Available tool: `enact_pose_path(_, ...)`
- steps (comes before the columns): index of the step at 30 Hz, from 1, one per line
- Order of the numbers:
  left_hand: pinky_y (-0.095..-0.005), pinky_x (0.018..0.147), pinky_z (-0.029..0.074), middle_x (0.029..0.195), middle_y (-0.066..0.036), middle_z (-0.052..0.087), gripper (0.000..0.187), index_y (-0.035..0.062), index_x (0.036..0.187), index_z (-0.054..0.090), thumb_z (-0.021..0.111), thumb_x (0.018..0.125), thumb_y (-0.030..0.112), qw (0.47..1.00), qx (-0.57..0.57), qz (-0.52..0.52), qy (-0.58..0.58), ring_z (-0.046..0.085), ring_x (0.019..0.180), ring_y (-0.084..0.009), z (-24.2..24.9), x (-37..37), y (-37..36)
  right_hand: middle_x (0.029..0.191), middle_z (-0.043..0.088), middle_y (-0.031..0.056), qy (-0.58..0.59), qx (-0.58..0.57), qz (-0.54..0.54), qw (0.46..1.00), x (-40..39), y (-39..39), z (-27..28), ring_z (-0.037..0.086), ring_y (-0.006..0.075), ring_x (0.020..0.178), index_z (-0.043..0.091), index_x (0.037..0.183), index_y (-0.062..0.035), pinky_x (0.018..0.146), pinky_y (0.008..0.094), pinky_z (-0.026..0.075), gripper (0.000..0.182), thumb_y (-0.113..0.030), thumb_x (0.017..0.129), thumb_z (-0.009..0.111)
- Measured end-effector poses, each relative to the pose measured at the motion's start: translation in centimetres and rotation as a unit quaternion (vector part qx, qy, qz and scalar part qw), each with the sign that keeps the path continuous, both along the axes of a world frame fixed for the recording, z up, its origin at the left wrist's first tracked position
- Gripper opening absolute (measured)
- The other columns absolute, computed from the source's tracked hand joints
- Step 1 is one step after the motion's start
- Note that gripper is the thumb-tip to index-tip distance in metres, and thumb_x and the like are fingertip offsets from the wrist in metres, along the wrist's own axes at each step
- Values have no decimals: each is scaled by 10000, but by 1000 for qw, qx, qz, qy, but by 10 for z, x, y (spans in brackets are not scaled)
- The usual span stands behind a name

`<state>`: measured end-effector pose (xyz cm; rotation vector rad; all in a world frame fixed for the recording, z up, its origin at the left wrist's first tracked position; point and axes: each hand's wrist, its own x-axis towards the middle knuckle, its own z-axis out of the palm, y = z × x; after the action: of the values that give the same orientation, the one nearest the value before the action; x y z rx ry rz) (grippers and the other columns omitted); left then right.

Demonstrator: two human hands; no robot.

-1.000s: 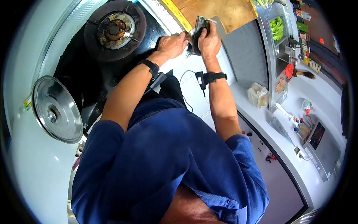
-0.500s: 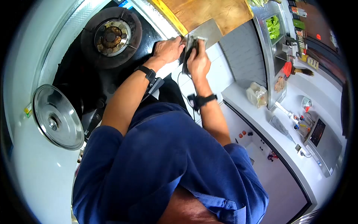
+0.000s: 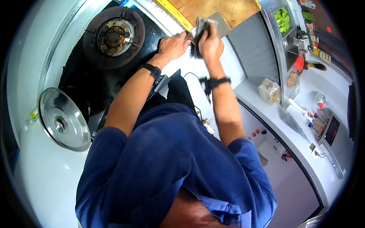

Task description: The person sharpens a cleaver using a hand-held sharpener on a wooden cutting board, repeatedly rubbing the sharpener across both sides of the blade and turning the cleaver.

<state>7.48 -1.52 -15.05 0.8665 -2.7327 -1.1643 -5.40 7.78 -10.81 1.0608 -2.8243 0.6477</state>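
My left hand (image 3: 173, 46) is closed round the short handle of a cleaver, beside the stove's corner. The broad grey cleaver blade (image 3: 219, 26) lies flat at the edge of the wooden cutting board. My right hand (image 3: 211, 45) grips a dark, flat rectangular block (image 3: 198, 38), which looks like a sharpening stone, and holds it over the blade. The block and hand cover the part of the blade near the handle, so the exact contact is hidden.
A black gas burner (image 3: 114, 36) is on my left, with a steel pot lid (image 3: 64, 119) nearer me. The cutting board (image 3: 213, 9) lies ahead. To the right are a tray of green lettuce (image 3: 282, 19), a plastic bag (image 3: 269, 91) and a digital scale (image 3: 331, 133).
My right hand has moved away from me and slightly right with the block. My left hand keeps its hold on the cleaver handle. The whole view has shifted a little.
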Motion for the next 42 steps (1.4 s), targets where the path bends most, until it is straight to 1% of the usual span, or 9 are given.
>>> enact_pose_path(4,-572,783,534,915,-248,727,377,65,1120,555,513,1027,428,1000,7,-5,-30,701,891,-461,10,3,0,756,699,256,-21,28,-34,999,5,-7,6,682,463,673,639,1249,-130,598,561,541,325,-197,933,615)
enact_pose_path(7,-572,786,535,926,-246,728,390,78,1140,560,526,1016,446,999,13,-6,-46,704,880,-460,6,-2,-4,777,705,265,-47,-42,-1,998,54,43,4,693,456,677,635,1263,-135,604,553,551,337,-193,931,627)
enact_pose_path(13,-534,853,528,975,-205,742,366,60,1116,572,533,1012,409,998,6,-6,-57,704,929,-428,13,-2,-4,786,710,250,2,40,-30,999,-13,-13,4,698,448,681,637,1253,-138,583,539,553,329,-181,927,627)
enact_pose_path(19,-575,795,534,954,-238,730,401,62,1147,566,532,1015,440,998,7,-8,-54,699,891,-469,9,-3,-5,798,711,257,-43,-25,-18,999,58,44,2,707,437,704,628,1275,-152,606,546,557,361,-163,914,626)
enact_pose_path(25,-573,821,529,965,-251,726,406,64,1162,565,525,1014,440,998,4,-16,-68,696,906,-473,9,-3,-5,764,708,241,-4,38,-46,998,-23,-9,6,701,442,689,637,1242,-154,599,537,556,316,-217,934,608)
enact_pose_path(31,-557,788,536,946,-229,727,368,69,1100,551,546,997,422,998,-3,-15,-57,702,884,-454,9,-2,-4,838,717,266,-77,23,-52,995,61,46,12,714,439,728,616,1354,-175,651,517,583,442,-168,913,635)
enact_pose_path(37,-558,788,535,952,-237,727,359,66,1099,560,544,997,410,996,-11,-25,-82,702,882,-459,13,-3,-5,811,722,240,-32,29,-59,997,-10,-6,7,714,429,724,631,1250,-171,626,530,567,307,-214,950,589)
enact_pose_path(40,-562,790,533,944,-240,727,364,61,1093,566,541,999,412,997,-17,-23,-74,703,878,-461,13,0,-4,813,719,252,-93,16,-66,993,42,26,11,712,441,731,621,1307,-175,654,546,570,382,-194,925,613)
enact_pose_path(42,-573,784,529,900,-256,718,382,66,1096,562,533,1003,435,998,-16,-22,-65,699,858,-471,10,-3,-4,764,697,248,-70,-1,-46,997,61,46,8,694,448,663,616,1257,-181,614,540,571,356,-150,902,625)
